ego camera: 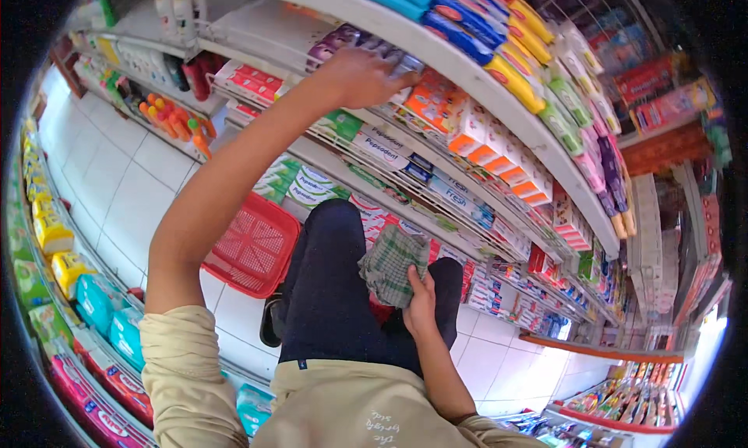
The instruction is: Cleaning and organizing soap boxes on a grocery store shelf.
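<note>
My left hand reaches up under the edge of an upper shelf. Its blurred fingers lie over dark and purple packs in the row below; whether they grip one is unclear. Orange-and-white boxes stand just right of those fingertips. Low in front of my body, my right hand holds a folded green-and-white checked cloth between my knees, with the thumb on top.
Pepsodent toothpaste boxes fill the lower tiers. A red plastic basket sits on the white tiled floor, left of my knee. Blue and yellow packs are stacked on the upper shelf. Another stocked shelf runs along the left.
</note>
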Motion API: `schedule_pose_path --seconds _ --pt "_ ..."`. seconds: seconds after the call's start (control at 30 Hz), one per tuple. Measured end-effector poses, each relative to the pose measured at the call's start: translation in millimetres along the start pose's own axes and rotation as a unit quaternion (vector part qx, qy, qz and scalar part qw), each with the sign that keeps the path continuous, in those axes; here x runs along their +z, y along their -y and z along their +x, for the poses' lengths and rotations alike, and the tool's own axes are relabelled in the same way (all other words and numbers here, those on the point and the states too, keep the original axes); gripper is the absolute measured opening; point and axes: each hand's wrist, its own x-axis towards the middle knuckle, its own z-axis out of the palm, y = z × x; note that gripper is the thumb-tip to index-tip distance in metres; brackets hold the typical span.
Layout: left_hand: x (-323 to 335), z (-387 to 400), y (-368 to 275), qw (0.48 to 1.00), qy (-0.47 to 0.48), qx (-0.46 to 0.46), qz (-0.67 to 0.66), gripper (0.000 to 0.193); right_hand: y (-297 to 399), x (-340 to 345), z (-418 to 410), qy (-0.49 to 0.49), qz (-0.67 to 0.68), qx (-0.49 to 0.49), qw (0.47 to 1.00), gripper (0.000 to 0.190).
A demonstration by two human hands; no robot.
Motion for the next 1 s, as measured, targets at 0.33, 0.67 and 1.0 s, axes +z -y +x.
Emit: schedule_pose_path --seconds 0.33,0.67,1.0 --pt "4.7 0.9 8.8 0.998 -0.041 0.049 -0.009 0.037 -2.9 -21.9 -6.5 0.039 0.030 -0.019 0.999 0.032" --pt "-16.9 3.4 -1.1 0.990 0.036 -0.081 -0.105 0.063 4.5 -34.9 -21.4 0.045 0.081 -0.027 0.995 0.026" --pt "4.3 -40.8 70.7 0.936 -0.253 -0.133 -0.205 0.025 -1.1 -67.4 -24.3 0.007 0.068 -0.024 0.997 0.039"
